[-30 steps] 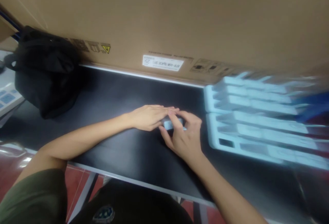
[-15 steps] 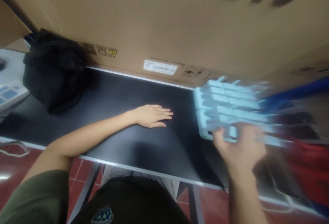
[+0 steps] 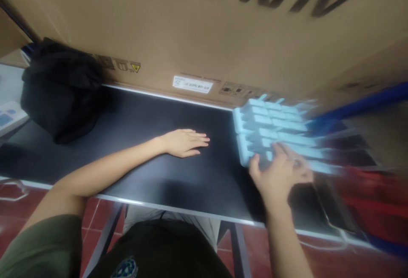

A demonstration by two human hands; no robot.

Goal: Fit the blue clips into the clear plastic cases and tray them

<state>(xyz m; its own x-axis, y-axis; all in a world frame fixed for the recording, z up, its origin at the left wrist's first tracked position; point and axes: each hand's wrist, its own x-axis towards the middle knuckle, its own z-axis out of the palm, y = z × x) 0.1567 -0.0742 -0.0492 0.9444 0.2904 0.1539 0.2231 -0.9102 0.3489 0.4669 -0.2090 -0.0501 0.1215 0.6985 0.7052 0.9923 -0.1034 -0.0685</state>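
Note:
My left hand [image 3: 185, 143] lies flat, palm down, on the black tabletop [image 3: 153, 114], fingers stretched out to the right and nothing in them. To its right, against the cardboard box, stands a light blue plastic rack [image 3: 264, 120] with several rows of slots or compartments; its right side is smeared. At the rack's near side is my right hand [image 3: 279, 171], thumb and fingers spread apart and slightly bent. Its fingertips overlap the rack's front edge; whether they touch it I cannot tell.
A large printed cardboard box [image 3: 153, 35] walls off the back of the table. At left sit a black cloth bag [image 3: 60, 91] and a white item with blue patches [image 3: 11, 116]. Something red [image 3: 376, 201] and a blue bar [image 3: 366, 103] are blurred at right.
My right hand has shifted left along the near side of the rack. The whole view has slid slightly left. My left hand and the rack keep their places on the table.

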